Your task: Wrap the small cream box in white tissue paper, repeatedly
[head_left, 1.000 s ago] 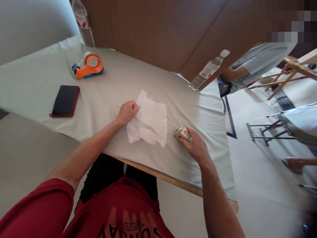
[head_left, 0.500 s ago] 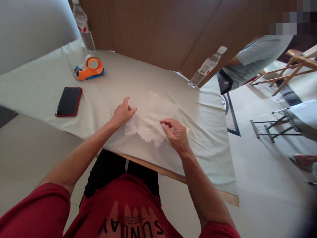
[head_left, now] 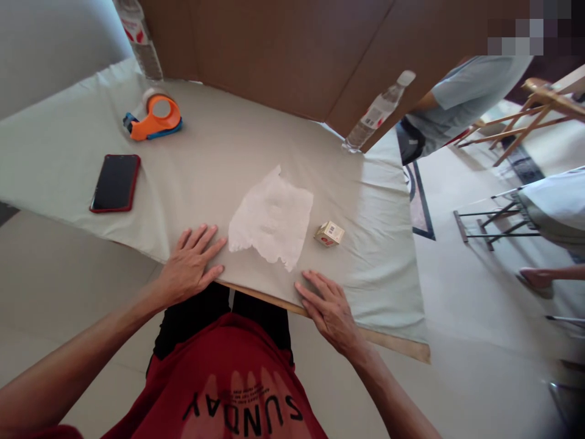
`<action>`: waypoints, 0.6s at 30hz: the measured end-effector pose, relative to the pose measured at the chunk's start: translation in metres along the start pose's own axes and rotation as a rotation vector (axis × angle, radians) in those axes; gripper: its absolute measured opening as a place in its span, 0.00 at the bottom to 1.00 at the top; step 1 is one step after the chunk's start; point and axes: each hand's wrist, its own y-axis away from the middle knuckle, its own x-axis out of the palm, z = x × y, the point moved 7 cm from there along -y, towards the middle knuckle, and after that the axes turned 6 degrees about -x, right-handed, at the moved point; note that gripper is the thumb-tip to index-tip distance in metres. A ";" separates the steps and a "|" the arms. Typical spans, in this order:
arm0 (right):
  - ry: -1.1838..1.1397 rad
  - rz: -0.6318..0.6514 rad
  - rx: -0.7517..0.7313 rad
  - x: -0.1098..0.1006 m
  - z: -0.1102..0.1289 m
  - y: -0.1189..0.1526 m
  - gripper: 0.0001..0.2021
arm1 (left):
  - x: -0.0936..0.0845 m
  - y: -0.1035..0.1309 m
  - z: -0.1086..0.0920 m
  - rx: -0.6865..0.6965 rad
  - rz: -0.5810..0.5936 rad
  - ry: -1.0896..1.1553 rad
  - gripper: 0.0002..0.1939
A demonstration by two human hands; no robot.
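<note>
Barely legible print (head_left: 334,231) on small box (head_left: 329,234) beside white sheet (head_left: 272,216).

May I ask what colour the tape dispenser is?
The tape dispenser is orange and blue, head view.

Pale wall (head_left: 55,42): beyond cloth-covered table (head_left: 196,177), left | brown panel (head_left: 265,55): table's far side | pale floor (head_left: 466,299): around table | wooden seat (head_left: 548,96): right of table

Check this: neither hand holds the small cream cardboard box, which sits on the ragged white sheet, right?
Only the place is wrong: the head view shows the small cream cardboard box on the pale green cloth, right of the ragged white sheet.
</note>
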 end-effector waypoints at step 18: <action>-0.163 -0.078 0.006 -0.007 -0.030 -0.133 0.11 | -0.020 -0.129 -0.081 0.250 0.263 0.140 0.21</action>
